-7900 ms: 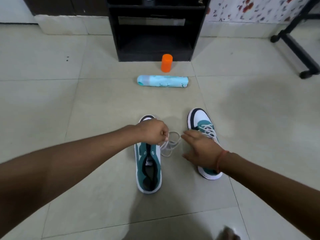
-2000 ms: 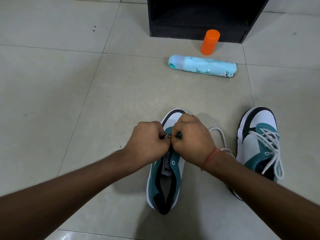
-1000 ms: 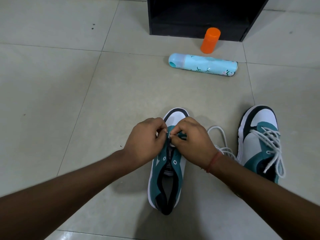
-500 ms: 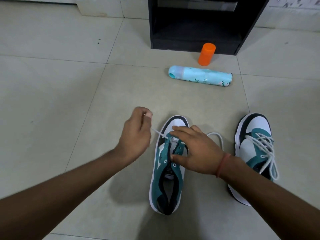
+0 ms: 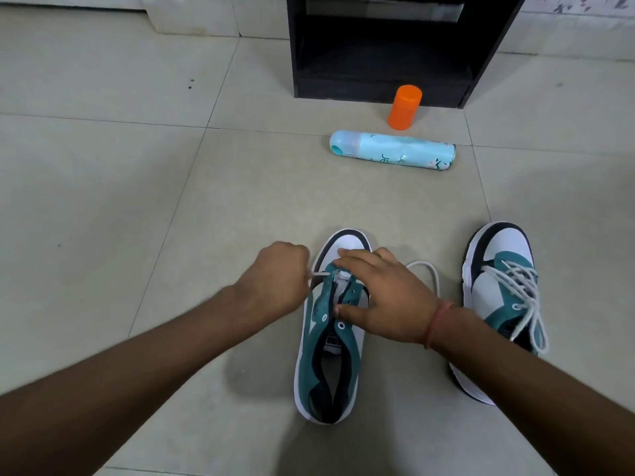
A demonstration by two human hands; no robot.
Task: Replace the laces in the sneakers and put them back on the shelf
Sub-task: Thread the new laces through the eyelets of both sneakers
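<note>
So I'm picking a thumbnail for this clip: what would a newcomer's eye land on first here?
Probably the two hands at centre over the half-laced sneaker: the left hand pinches a white lace pulled taut, and the right hand rests on the upper. Next comes the bright orange cap standing before the black shelf, with the pale blue spray can lying on the floor nearby.

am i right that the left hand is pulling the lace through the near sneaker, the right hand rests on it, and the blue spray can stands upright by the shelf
Not quite. The head view shows the blue spray can lying on its side on the floor, not upright. The rest holds: the left hand pulls the lace through the near sneaker, the right hand rests on it, and the can is by the shelf.
</note>
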